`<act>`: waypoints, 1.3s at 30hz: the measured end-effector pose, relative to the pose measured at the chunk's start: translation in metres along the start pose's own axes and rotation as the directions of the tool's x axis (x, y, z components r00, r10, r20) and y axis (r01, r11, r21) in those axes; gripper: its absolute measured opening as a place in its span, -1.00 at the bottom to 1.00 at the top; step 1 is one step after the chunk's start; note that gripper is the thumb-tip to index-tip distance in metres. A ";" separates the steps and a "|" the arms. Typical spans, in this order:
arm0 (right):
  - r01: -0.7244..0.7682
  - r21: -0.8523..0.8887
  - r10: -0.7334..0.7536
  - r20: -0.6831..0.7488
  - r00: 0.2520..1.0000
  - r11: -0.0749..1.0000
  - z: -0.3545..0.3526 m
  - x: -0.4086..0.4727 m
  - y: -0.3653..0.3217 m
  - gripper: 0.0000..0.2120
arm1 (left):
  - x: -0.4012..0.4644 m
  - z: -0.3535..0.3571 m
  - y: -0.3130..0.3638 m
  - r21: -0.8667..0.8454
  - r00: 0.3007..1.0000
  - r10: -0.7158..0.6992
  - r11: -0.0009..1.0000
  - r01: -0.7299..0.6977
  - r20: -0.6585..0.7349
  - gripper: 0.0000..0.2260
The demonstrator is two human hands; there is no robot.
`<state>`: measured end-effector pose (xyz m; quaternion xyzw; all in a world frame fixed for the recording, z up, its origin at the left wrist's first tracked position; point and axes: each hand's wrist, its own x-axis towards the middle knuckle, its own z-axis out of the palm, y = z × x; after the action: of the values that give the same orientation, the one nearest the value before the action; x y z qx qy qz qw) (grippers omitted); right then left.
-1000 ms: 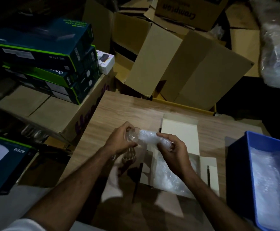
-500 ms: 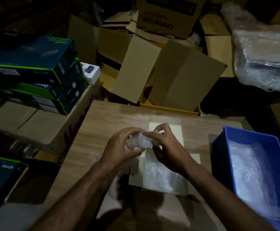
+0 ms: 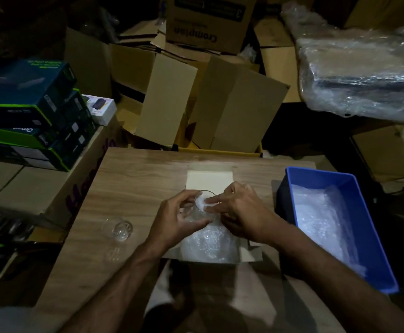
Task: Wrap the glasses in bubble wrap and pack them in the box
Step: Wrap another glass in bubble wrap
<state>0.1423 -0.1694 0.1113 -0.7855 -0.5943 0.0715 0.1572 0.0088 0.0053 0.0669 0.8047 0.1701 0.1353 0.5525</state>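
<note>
Loose glass left, blue bin right.

**Dim room, one bright pool of light**

Light falls only on the wooden table, glaring white off the bubble wrap in the blue bin. Beyond the table, cartons sink into murk. Edges bow; dark corners look soft, grainy.

glasses – 2 | white box – 1 | blue bin – 1 | hands – 2
</note>
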 end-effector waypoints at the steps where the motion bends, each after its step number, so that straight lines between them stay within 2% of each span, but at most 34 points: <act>1: 0.015 -0.017 -0.014 0.027 1.000 1.000 0.000 -0.006 0.005 -0.60 | 0.000 0.004 -0.002 -0.014 1.000 -0.018 1.000 0.018 0.011 -0.41; 4: 0.040 -0.016 -0.040 0.019 0.999 0.999 0.005 -0.017 0.014 -0.68 | -0.003 0.017 -0.005 -0.054 0.996 -0.059 0.997 0.062 0.062 -0.43; 7: -0.023 0.094 0.025 -0.018 1.000 0.995 0.014 -0.023 0.021 -0.74 | -0.007 0.028 -0.007 -0.139 0.989 -0.116 0.982 0.127 0.090 -0.46; 10: -0.085 0.181 0.085 0.005 0.996 0.980 0.032 -0.033 0.031 -0.78 | -0.006 0.039 -0.020 -0.186 0.969 -0.167 0.962 0.200 0.180 -0.51; 12: -0.119 0.200 0.116 0.031 0.993 0.972 0.046 -0.037 0.037 -0.83 | -0.005 0.045 -0.034 -0.120 0.942 -0.209 0.962 0.246 0.263 -0.49; 14: -0.154 0.195 0.147 0.052 0.988 0.969 0.060 -0.039 0.041 -0.89 | -0.005 0.047 -0.046 0.067 0.926 -0.269 0.963 0.261 0.266 -0.40; 15: -0.182 0.196 0.171 0.075 0.983 0.964 0.067 -0.038 0.043 -0.90 | -0.006 0.046 -0.052 0.198 0.943 -0.249 0.958 0.207 0.221 -0.39; 16: -0.221 0.195 0.204 0.102 0.974 0.956 0.073 -0.037 0.044 -0.90 | -0.008 0.044 -0.059 0.344 0.970 -0.172 0.933 0.105 0.170 -0.43; 18: -0.298 0.180 0.274 0.146 0.951 0.937 0.084 -0.034 0.047 -0.88 | -0.009 0.039 -0.071 0.599 0.990 0.010 0.796 -0.091 0.138 -0.51; 19: -0.331 0.167 0.305 0.163 0.938 0.929 0.090 -0.031 0.048 -0.87 | -0.009 0.037 -0.078 0.679 0.987 0.044 0.721 -0.138 0.154 -0.52; 21: -0.379 0.125 0.349 0.206 0.914 0.917 0.099 -0.025 0.049 -0.84 | -0.008 0.036 -0.090 0.788 0.980 0.035 0.589 -0.180 0.198 -0.48; 24: -0.356 0.007 0.347 0.209 0.914 0.934 0.113 -0.017 0.049 -0.86 | -0.012 0.035 -0.106 0.867 0.966 -0.002 0.442 -0.230 0.257 -0.33; 29: -0.415 -0.064 0.419 0.086 0.904 0.908 0.132 -0.009 0.039 -0.84 | -0.017 0.035 -0.119 0.891 0.961 -0.031 0.383 -0.243 0.275 -0.25; 33: -0.458 -0.078 0.464 0.089 0.882 0.886 0.150 -0.010 0.033 -0.74 | -0.018 0.037 -0.122 0.893 0.958 -0.051 0.379 -0.242 0.281 -0.22; 36: -0.452 -0.098 0.459 0.065 0.886 0.887 0.157 -0.016 0.030 -0.63 | -0.018 0.037 -0.119 0.896 0.956 -0.073 0.375 -0.238 0.285 -0.22; 39: -0.416 -0.074 0.414 -0.044 0.909 0.906 0.152 -0.027 0.026 -0.55 | -0.018 0.039 -0.112 0.887 0.960 -0.031 0.394 -0.243 0.277 -0.27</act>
<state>0.1130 -0.1772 -0.0427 -0.9005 -0.4141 0.0683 0.1141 -0.0055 0.0022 -0.0518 0.9941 0.0935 -0.0468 0.0285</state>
